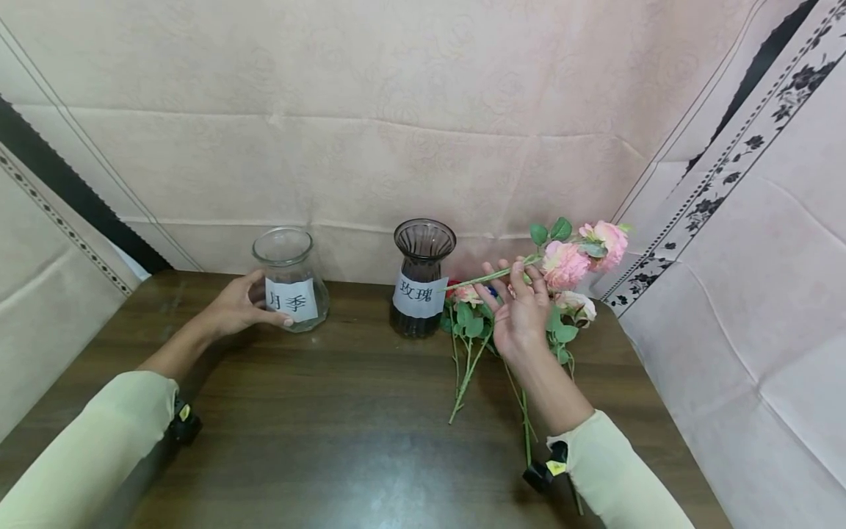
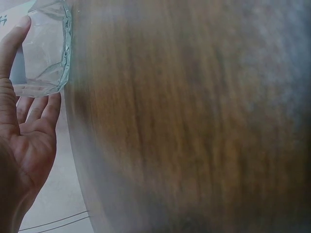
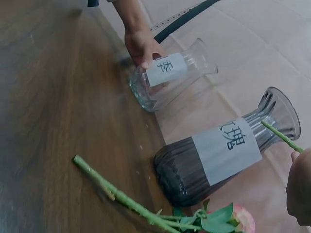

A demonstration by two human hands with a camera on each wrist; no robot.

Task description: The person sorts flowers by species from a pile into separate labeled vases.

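A clear glass vase [image 1: 283, 279] with a white paper label stands at the back left of the table. My left hand [image 1: 241, 303] grips its side, thumb across the front near the label; in the left wrist view the other fingers [image 2: 51, 109] reach behind the glass. My right hand [image 1: 522, 312] holds a pink flower [image 1: 565, 264] by its green stem, lying nearly level, with two ruffled blooms to the right. The cut end points left, in front of the dark glass vase's label in the head view. That dark vase [image 1: 413, 324] stands upright between the hands.
More flowers lie on the table [image 1: 317, 433] around the right forearm: a pink-and-red one [image 1: 469, 295] beside the dark vase and a white one [image 1: 576, 305] farther right. Their stems point toward the near edge. Pale cloth [image 1: 396, 95] hangs behind and at both sides.
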